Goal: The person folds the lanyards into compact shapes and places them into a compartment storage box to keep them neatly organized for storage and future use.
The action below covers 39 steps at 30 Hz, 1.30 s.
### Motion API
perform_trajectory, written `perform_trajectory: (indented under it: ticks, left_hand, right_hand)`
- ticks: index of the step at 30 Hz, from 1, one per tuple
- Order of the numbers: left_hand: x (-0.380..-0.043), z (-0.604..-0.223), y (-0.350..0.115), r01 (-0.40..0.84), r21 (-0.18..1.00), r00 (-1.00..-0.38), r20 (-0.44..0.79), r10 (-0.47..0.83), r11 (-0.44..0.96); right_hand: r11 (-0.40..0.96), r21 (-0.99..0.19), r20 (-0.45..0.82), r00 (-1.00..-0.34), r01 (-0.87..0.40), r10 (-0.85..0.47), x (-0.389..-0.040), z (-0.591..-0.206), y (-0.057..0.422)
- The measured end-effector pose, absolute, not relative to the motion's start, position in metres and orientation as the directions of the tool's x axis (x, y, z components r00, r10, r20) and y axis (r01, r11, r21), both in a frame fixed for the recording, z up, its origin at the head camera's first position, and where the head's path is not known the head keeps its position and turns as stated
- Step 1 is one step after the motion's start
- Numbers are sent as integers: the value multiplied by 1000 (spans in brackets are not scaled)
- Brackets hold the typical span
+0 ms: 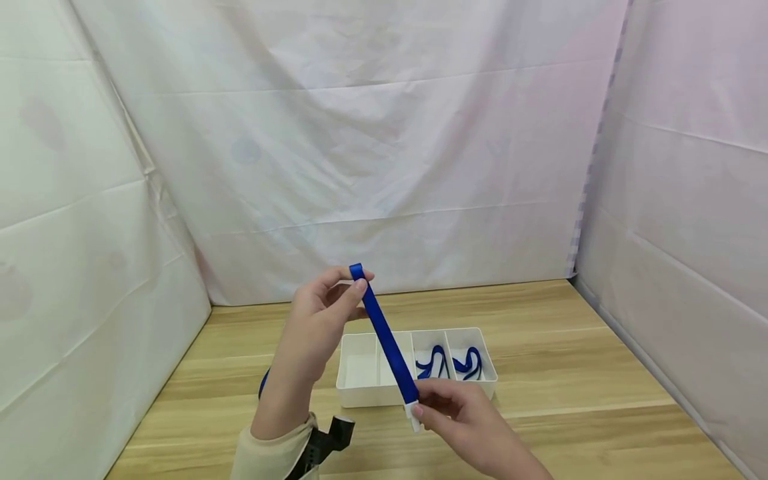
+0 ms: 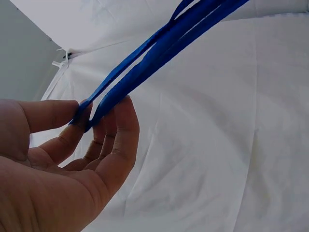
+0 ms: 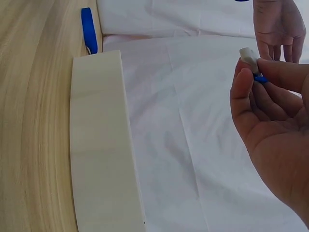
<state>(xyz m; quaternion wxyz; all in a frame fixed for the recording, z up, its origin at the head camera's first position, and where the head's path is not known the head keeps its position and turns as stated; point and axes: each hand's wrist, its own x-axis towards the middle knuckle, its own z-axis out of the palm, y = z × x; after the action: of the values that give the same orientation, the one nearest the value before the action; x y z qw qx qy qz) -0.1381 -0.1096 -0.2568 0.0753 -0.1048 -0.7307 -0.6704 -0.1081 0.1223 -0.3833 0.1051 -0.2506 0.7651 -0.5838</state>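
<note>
A blue lanyard (image 1: 387, 337) is stretched on a slant between my two hands, above the white box (image 1: 369, 398). My left hand (image 1: 315, 327) pinches its looped upper end between thumb and fingers; the left wrist view shows the blue strap (image 2: 145, 63) doubled into several strands. At the lower end, my right hand (image 1: 471, 423) pinches the lanyard's white clip (image 1: 412, 413) between thumb and fingers. The clip (image 3: 248, 57) pokes out past the fingertips in the right wrist view.
Two compartments at the box's right each hold a folded blue lanyard (image 1: 441, 360), (image 1: 471, 363). Another blue strap (image 3: 89, 29) lies on the wooden table (image 1: 570, 373) beyond the box's left end, mostly behind my left forearm in the head view. White cloth (image 1: 384, 167) surrounds the table.
</note>
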Motion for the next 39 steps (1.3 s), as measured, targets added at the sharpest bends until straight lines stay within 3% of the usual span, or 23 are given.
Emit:
perform_trajectory:
  ticks: [7, 13, 21, 27, 34, 39]
  left_hand:
    - [-139, -250, -107, 269, 958, -963, 266, 49, 103]
    - [-141, -245, -107, 262, 953, -965, 259, 41, 150]
    - [-144, -244, -110, 238, 965, -962, 218, 166, 110]
    - [-144, -245, -105, 202, 971, -956, 167, 242, 129]
    - [-146, -248, -101, 160, 974, -956, 113, 269, 160]
    - [-151, -250, -107, 167, 979, -942, 123, 312, 116]
  right_hand:
    - [136, -964, 125, -839, -229, -529, -109, -381, 124]
    - [120, -899, 298, -790, -420, -535, -106, -382, 125]
    - [178, -873, 307, -794, -455, -524, -105, -381, 127]
    - [270, -771, 423, -782, -576, -458, -103, -379, 124]
    - [282, -660, 576, -710, -697, -406, -102, -380, 123]
    - [193, -624, 651, -640, -758, -407, -102, -381, 126]
